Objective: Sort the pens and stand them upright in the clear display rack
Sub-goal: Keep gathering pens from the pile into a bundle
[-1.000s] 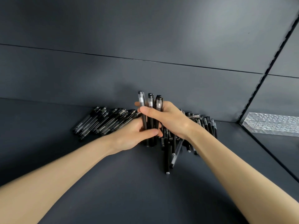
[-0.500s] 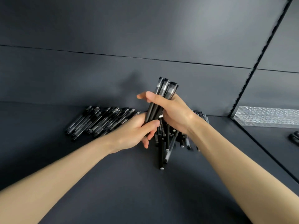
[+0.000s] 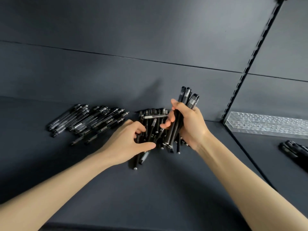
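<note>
Right hand (image 3: pixel 191 124) raised, fingers clenched round tilted pen bundle (image 3: pixel 188 99). Left hand (image 3: pixel 123 144) palm-down, fingers curled into pile (image 3: pixel 153 127) beneath; grasp unclear. One rack (image 3: pixel 266 124).

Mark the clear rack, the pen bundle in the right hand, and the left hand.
clear rack (image 3: pixel 266 125): head view, top face.
held pen bundle (image 3: pixel 189 97): head view, upper ends above the grip.
left hand (image 3: pixel 124 143): head view, back of the hand.

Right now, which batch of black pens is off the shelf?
The bundle of black pens gripped in the right hand, tips raised. The left row, middle heap and far-right pile all lie flat on the dark shelf.
</note>
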The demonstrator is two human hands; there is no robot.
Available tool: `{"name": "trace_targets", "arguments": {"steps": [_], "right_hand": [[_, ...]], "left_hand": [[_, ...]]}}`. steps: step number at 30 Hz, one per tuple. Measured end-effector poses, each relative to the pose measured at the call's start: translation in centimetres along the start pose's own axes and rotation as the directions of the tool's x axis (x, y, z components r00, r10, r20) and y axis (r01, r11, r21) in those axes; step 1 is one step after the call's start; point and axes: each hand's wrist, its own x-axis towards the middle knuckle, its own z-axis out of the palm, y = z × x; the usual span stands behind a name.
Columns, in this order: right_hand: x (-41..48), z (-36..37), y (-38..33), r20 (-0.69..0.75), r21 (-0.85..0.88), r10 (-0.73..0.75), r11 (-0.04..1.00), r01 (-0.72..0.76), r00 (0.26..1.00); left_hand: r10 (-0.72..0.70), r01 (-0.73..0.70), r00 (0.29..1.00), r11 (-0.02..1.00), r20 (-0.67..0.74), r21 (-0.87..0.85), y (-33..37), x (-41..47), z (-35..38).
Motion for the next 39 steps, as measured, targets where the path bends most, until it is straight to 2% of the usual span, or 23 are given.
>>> {"name": "trace_targets", "arguments": {"steps": [4,8,12,16,19,21,23,27,32,35,37,39], "right_hand": [[-0.2,-0.4,0.2,-0.031,0.039,0.044,0.998,-0.043,0.999],[-0.5,-0.3,1.0,-0.012,0.014,0.11,0.994,-0.109,0.994],[-0.7,-0.1,1.7,-0.004,-0.003,0.157,0.988,-0.157,0.988],[-0.9,0.5,2.0,-0.003,-0.057,0.183,0.981,-0.183,0.983],[-0.9,1.1,2.2,-0.024,-0.093,0.152,0.984,-0.154,0.988],[-0.8,1.4,2.2,-0.029,-0.077,0.121,0.989,-0.123,0.992],[-0.8,1.5,2.1,-0.03,-0.037,0.089,0.995,-0.09,0.996],[-1.0,1.4,1.8,-0.071,-0.004,0.002,1.0,-0.002,0.997],[-0.5,0.7,0.7,-0.243,0.132,-0.049,0.988,0.083,0.969],[-0.6,0.3,0.4,-0.266,0.182,-0.017,0.981,0.067,0.964],[-0.7,0.5,0.6,-0.212,0.229,-0.009,0.972,0.058,0.977],[-0.8,0.8,1.0,-0.123,0.187,-0.031,0.981,0.053,0.992]], "left_hand": [[-0.125,0.133,0.991,0.973,-0.056,0.188,1.1,0.1,0.5],[-0.164,0.187,0.977,0.967,-0.14,0.175,1.1,0.2,0.2],[-0.158,0.208,0.967,0.942,-0.198,0.264,0.3,-0.1,-0.6],[-0.148,0.172,0.959,0.982,-0.241,0.082,0.1,-0.4,-1.7],[-0.06,0.018,0.957,0.989,-0.283,-0.15,1.0,-0.9,-1.7],[-0.032,-0.069,0.968,0.921,-0.249,-0.383,2.0,-1.1,-1.4],[-0.018,-0.075,0.985,0.85,-0.171,-0.521,2.9,-1.3,-0.8],[0.007,-0.032,0.999,0.799,-0.044,-0.601,3.3,-1.4,-0.2],[-0.004,0.025,0.999,0.768,0.034,-0.64,2.4,-1.3,-0.8],[-0.092,0.046,0.995,0.745,-0.034,-0.665,2.0,-1.0,-1.0],[-0.157,0.046,0.983,0.71,-0.094,-0.702,1.8,-0.8,-1.0],[-0.18,0.012,0.972,0.673,-0.148,-0.739,1.9,-0.7,-0.9]]}}
